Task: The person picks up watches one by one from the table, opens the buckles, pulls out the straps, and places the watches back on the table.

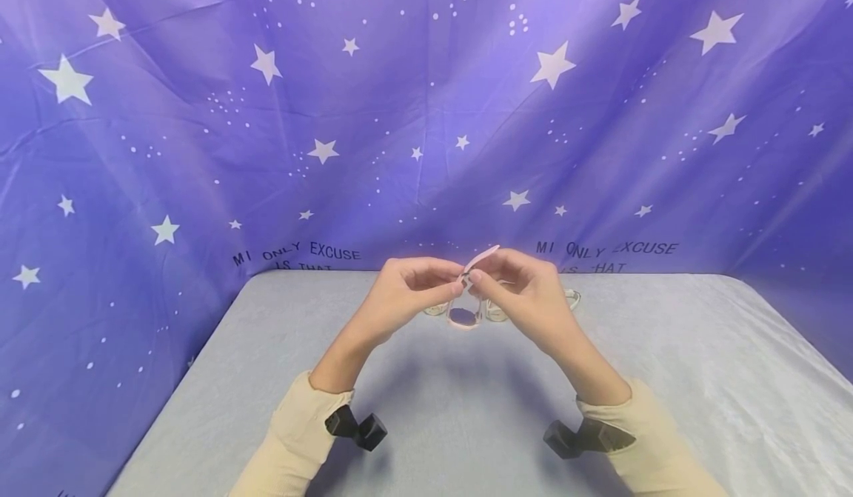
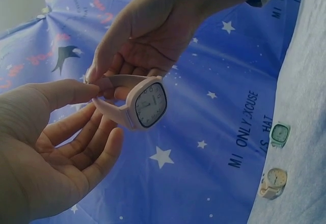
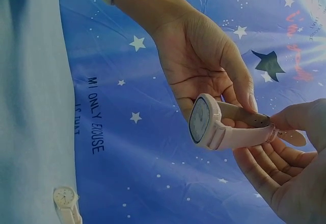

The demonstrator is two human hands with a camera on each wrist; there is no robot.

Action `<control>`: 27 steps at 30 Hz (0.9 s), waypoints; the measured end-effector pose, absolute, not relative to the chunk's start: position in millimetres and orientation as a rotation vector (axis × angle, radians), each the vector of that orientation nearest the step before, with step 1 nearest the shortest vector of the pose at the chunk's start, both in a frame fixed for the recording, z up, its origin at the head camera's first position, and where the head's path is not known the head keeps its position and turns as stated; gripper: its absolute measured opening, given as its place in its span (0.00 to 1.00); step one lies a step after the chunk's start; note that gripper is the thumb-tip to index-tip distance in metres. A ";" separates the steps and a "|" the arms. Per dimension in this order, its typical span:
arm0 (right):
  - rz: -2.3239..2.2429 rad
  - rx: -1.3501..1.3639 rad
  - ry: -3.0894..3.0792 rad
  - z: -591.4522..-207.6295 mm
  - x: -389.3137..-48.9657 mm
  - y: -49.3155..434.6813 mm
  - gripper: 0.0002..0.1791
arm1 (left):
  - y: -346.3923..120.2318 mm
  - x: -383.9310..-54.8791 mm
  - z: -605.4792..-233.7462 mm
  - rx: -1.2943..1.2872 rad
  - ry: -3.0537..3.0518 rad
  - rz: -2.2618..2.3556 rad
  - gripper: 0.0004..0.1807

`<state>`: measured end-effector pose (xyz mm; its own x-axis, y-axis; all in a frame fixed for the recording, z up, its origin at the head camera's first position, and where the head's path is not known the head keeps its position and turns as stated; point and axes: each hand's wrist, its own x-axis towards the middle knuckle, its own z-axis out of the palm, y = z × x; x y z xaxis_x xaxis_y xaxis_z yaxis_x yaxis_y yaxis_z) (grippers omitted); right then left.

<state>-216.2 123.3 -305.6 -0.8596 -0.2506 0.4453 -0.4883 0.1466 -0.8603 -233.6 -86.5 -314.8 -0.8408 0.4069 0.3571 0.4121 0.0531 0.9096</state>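
A pink wristwatch [image 1: 464, 318] with a rounded-square dial hangs between my two hands over the table, its dial end lowest in the head view. My left hand [image 1: 403, 293] pinches the strap between thumb and index finger near the buckle. From the other side, my right hand [image 1: 529, 293] pinches the strap with its thumb and fingers. The strap [image 3: 249, 136] forms a loop, with its pink tip sticking out past the buckle in the right wrist view. Fingertips partly cover the buckle.
Behind the hands, a green watch [image 2: 280, 134] and a cream watch [image 2: 276, 177] lie on the table, partly hidden in the head view. The pale cloth-covered table [image 1: 440, 423] ends at a purple curtain [image 1: 426, 112] with stars and lettering.
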 end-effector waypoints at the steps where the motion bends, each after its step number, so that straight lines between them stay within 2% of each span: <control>1: 1.797 0.728 -2.217 -305.6 -216.2 123.4 0.06 | -86.5 -233.8 -314.9 -0.888 -2.275 -1.967 0.13; 17: 1.749 0.620 -2.408 -304.8 -216.2 125.8 0.11 | -85.7 -232.9 -315.2 -0.922 -2.232 -1.997 0.17; 27: 1.738 0.637 -2.360 -306.8 -215.9 126.2 0.11 | -85.3 -232.8 -314.8 -0.909 -2.234 -1.965 0.15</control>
<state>-215.9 126.2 -306.8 -0.9000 -0.2507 0.3566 -0.4149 0.2421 -0.8770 -232.8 -85.3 -314.8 -0.8289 0.4000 0.3910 0.4387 0.0314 0.8981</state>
